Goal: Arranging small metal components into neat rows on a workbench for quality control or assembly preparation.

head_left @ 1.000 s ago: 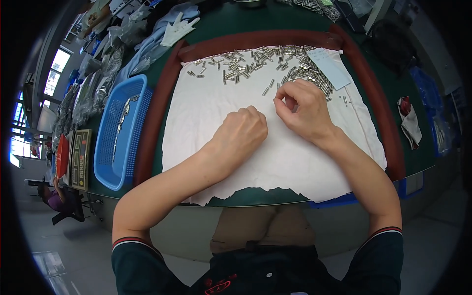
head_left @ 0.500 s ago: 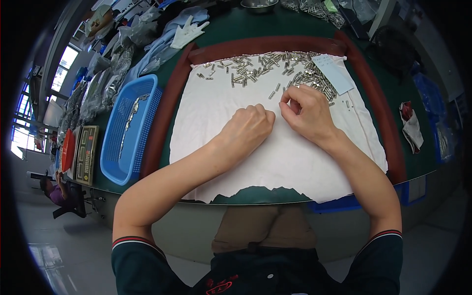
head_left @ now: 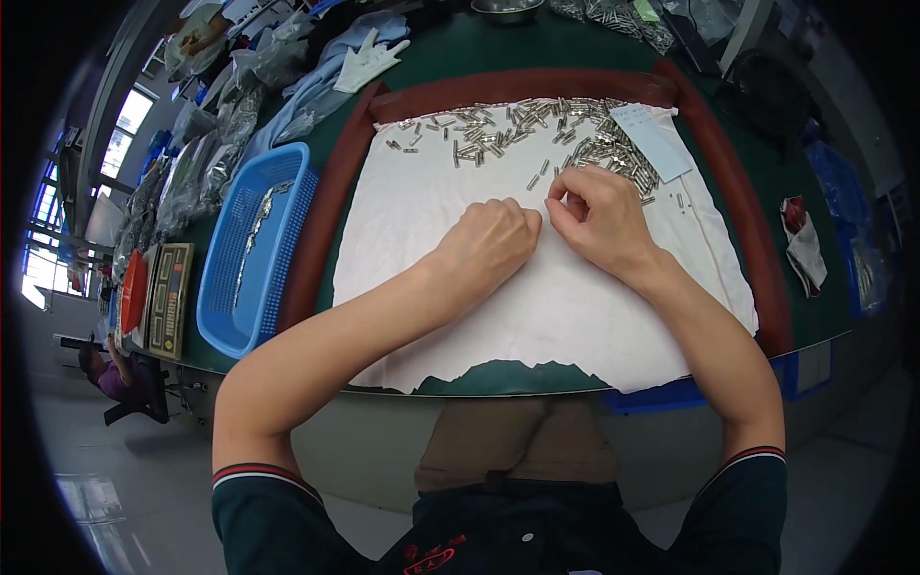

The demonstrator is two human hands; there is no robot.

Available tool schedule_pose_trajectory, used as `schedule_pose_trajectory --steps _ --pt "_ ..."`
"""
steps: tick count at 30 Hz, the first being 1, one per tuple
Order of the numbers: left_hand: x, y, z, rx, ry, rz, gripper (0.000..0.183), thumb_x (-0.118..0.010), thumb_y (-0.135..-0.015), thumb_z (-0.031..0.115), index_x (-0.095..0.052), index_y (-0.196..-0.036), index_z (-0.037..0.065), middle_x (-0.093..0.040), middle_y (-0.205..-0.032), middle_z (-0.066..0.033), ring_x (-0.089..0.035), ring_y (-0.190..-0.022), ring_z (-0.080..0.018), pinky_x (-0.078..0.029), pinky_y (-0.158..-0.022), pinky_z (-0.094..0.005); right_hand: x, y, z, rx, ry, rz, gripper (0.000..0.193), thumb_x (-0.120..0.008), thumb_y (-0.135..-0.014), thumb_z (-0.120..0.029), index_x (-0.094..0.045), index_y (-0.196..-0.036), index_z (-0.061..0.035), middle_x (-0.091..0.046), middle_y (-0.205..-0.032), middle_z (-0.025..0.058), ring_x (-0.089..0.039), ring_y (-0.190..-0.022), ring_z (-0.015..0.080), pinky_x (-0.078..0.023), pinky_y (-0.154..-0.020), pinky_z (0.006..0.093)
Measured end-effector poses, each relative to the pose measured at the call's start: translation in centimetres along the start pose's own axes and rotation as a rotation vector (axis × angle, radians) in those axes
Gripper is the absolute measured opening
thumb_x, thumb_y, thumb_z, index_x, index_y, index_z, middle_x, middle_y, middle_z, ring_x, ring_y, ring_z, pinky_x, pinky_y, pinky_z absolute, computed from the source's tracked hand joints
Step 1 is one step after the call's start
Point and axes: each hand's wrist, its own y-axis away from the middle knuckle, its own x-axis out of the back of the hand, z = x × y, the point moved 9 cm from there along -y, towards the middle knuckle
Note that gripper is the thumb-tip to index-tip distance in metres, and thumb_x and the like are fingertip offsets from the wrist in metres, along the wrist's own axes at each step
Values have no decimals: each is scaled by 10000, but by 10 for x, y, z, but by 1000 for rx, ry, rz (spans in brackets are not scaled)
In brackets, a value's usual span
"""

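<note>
Over the middle of a white cloth [head_left: 431, 335], my left hand [head_left: 491, 240] is closed in a loose fist, back of the hand up. Whatever its fingertips grip is hidden. Close beside it on the right, my right hand [head_left: 604, 216] is curled, thumb and forefinger brought together; what they hold, if anything, is too small to make out. Small shiny metal cylinders [head_left: 498, 137] are strewn along the cloth's far side. A denser heap of these cylinders [head_left: 613, 153] lies just beyond my right hand, partly under a pale blue paper slip [head_left: 652, 144].
Dark red padded borders [head_left: 517, 84] frame the cloth on three sides of the green table [head_left: 450, 48]. To the left stands a blue plastic basket [head_left: 213, 287] with a metal strip inside. A white glove [head_left: 369, 62] lies at the far left; a crumpled cloth piece [head_left: 803, 249] sits right.
Both hands keep nearly the same pose and place. The whole view has shifted very slightly, and my left elbow sits a little farther left.
</note>
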Motion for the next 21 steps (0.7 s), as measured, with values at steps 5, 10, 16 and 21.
schedule_pose_trajectory --steps 5,10,16,21 --pt "-1 -2 -6 61 71 6 108 -612 -740 33 -554 -824 -1 -637 -749 -130 -674 -715 -237 -549 -598 -325 0 0 0 -33 -3 -15 59 -667 -738 -42 -611 -727 -53 -540 -569 55 -555 -552 208 -441 -526 348" --pt "-7 1 -10 79 126 -17 134 -587 -755 2 -500 -857 -5 -598 -767 -145 -651 -710 -273 -540 -630 -359 -1 0 2 -46 -4 -40 56 -663 -742 -65 -610 -724 -66 -549 -561 51 -576 -584 236 -462 -557 387" --pt "-4 23 -34 213 285 82 70 -542 -859 61 -496 -868 9 -583 -760 -131 -624 -688 -250 -496 -592 -364 -6 1 -2 -67 -5 -99 54 -682 -731 -42 -631 -747 -37 -552 -644 65 -559 -598 204 -444 -560 331" --pt "-18 67 -62 702 1805 8 198 -469 -988 184 -505 -846 51 -427 -653 20 -322 -552 -70 -289 -503 -222 -19 12 -23 156 71 -198 122 -698 -722 -56 -653 -832 -27 -564 -848 79 -543 -879 253 -445 -763 368"
